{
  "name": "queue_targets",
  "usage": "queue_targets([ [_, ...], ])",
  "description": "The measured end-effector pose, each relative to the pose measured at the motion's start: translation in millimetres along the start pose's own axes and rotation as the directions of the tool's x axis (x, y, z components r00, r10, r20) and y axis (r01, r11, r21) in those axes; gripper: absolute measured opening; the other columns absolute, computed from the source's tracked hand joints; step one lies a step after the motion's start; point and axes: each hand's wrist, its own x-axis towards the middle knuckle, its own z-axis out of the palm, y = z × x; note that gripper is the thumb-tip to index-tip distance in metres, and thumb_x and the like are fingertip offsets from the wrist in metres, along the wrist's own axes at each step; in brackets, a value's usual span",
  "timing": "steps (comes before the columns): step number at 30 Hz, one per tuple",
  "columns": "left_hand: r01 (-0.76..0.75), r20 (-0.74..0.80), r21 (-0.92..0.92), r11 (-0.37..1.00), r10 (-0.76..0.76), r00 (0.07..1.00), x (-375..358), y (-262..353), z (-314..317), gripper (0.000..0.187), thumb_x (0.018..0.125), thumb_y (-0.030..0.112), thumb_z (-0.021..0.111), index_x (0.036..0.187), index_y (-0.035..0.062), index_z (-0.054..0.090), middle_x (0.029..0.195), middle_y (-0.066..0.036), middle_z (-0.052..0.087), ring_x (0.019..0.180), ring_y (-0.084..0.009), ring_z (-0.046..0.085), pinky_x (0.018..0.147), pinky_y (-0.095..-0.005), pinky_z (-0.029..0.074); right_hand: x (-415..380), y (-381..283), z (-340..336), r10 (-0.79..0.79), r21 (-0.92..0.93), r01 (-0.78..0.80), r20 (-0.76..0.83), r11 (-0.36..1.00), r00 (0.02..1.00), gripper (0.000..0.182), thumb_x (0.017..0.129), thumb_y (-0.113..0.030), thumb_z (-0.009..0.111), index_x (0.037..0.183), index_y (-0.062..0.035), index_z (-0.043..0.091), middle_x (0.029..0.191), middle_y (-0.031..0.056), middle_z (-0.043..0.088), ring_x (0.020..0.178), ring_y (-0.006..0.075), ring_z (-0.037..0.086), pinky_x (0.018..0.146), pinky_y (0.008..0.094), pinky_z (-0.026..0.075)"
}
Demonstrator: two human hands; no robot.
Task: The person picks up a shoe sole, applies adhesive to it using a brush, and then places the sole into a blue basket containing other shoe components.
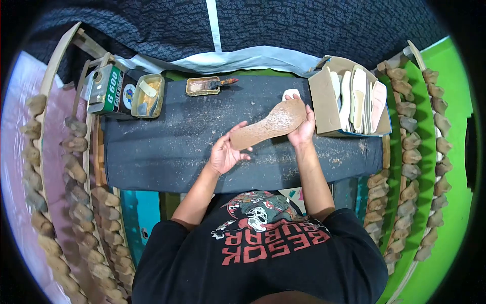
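A brown shoe sole (271,123) is held up at a slant over the dark worktable (167,152), its wide toe end to the upper right. Glossy, uneven patches show on the wide part of its upturned face. My left hand (225,153) grips the narrow heel end, with fingers behind it and the thumb at its lower edge. Around the toe end curl the fingers of my right hand (304,125). Just behind that hand, a small white piece (290,94) shows on the table, partly hidden by the sole and fingers.
At the right stands a cardboard box (325,109) of soles. A brush (223,82) rests on a small tray (195,87) at the back. A cut-open container (158,101) and a G 600 can (105,91) stand left. Racks of shoe lasts (76,144) flank the table.
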Motion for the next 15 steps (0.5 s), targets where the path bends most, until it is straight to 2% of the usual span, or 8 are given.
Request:
queue_targets([
  [1, -0.039, -0.083, 0.020, 0.999, 0.040, 0.996, -2.3, -2.6, 1.5, 0.060, 0.105, 0.042, 0.042, 0.156, 0.0111, 0.037, 0.134, -0.010, 0.061, 0.096, -0.0264, 0.065, 0.080, -0.0436, 0.059, 1.0, 0.9, -1.0, 0.016, 0.008, -0.016, 0.018, 1.000, 1.000, 0.059, 0.106, -0.040, 0.026, 0.148, -0.0030, 0.046, 0.149, 0.0198, 0.052, 0.134, 0.0338, 0.053, 0.114, 0.0477, 0.041],
  [3, -0.110, -0.143, 0.005, 0.994, 0.109, 0.984, -6.6, -12.6, -0.3, 0.057, 0.106, 0.042, 0.040, 0.154, 0.0114, 0.041, 0.131, -0.010, 0.063, 0.094, -0.0248, 0.065, 0.079, -0.0421, 0.057, 0.2, 5.2, -4.9, 0.059, 0.004, -0.060, 0.072, 0.998, 0.996, 0.058, 0.106, -0.042, 0.027, 0.144, -0.0027, 0.049, 0.141, 0.0208, 0.058, 0.130, 0.0331, 0.055, 0.114, 0.0459, 0.041],
  [6, -0.238, -0.272, -0.018, 0.971, 0.224, 0.936, -14.9, -28.3, 4.1, 0.051, 0.107, 0.042, 0.038, 0.146, 0.0112, 0.049, 0.123, -0.008, 0.066, 0.086, -0.0218, 0.063, 0.074, -0.0389, 0.052, -3.3, 14.5, -15.0, 0.199, 0.057, -0.208, 0.136, 0.976, 0.971, 0.056, 0.109, -0.039, 0.027, 0.148, -0.0035, 0.046, 0.148, 0.0214, 0.053, 0.137, 0.0331, 0.050, 0.117, 0.0465, 0.038],
  [7, -0.290, -0.333, -0.028, 0.957, 0.265, 0.905, -17.9, -35.7, 5.2, 0.049, 0.107, 0.042, 0.038, 0.142, 0.0109, 0.053, 0.119, -0.008, 0.068, 0.081, -0.0205, 0.062, 0.070, -0.0373, 0.049, -3.9, 17.7, -18.4, 0.252, 0.072, -0.264, 0.145, 0.962, 0.957, 0.056, 0.110, -0.040, 0.029, 0.148, -0.0038, 0.046, 0.147, 0.0183, 0.054, 0.137, 0.0317, 0.051, 0.117, 0.0460, 0.039],
  [8, -0.312, -0.361, -0.018, 0.950, 0.285, 0.888, -21.4, -43.1, 1.9, 0.049, 0.107, 0.042, 0.038, 0.142, 0.0109, 0.053, 0.119, -0.008, 0.068, 0.081, -0.0205, 0.062, 0.070, -0.0373, 0.049, -3.6, 22.1, -21.1, 0.287, 0.074, -0.300, 0.155, 0.951, 0.945, 0.056, 0.110, -0.040, 0.029, 0.148, -0.0038, 0.046, 0.147, 0.0183, 0.054, 0.137, 0.0317, 0.051, 0.117, 0.0460, 0.039],
  [10, -0.463, -0.310, -0.059, 0.884, 0.425, 0.851, -30.5, -59.0, -2.5, 0.045, 0.107, 0.041, 0.039, 0.134, 0.0109, 0.058, 0.115, -0.007, 0.068, 0.079, -0.0209, 0.060, 0.067, -0.0371, 0.046, -9.9, 29.7, -25.5, 0.362, 0.125, -0.379, 0.142, 0.917, 0.921, 0.055, 0.110, -0.041, 0.030, 0.145, -0.0028, 0.049, 0.140, 0.0152, 0.059, 0.133, 0.0293, 0.054, 0.115, 0.0443, 0.041],
  [11, -0.516, -0.407, -0.055, 0.855, 0.452, 0.793, -34.3, -65.5, 1.2, 0.044, 0.106, 0.040, 0.040, 0.130, 0.0094, 0.059, 0.108, -0.007, 0.068, 0.078, -0.0215, 0.058, 0.067, -0.0369, 0.045, -11.5, 31.4, -27.5, 0.378, 0.088, -0.401, 0.200, 0.912, 0.904, 0.054, 0.110, -0.041, 0.033, 0.145, -0.0030, 0.049, 0.140, 0.0122, 0.060, 0.131, 0.0267, 0.056, 0.114, 0.0432, 0.043],
  [15, -0.637, -0.461, -0.013, 0.771, 0.561, 0.688, -51.7, -77.0, 14.9, 0.044, 0.106, 0.039, 0.041, 0.131, 0.0074, 0.058, 0.103, -0.006, 0.068, 0.078, -0.0213, 0.058, 0.067, -0.0366, 0.045, -17.7, 33.6, -26.1, 0.440, -0.006, -0.458, 0.288, 0.889, 0.851, 0.054, 0.109, -0.039, 0.034, 0.146, -0.0025, 0.048, 0.138, 0.0120, 0.062, 0.129, 0.0258, 0.058, 0.111, 0.0430, 0.046],
])
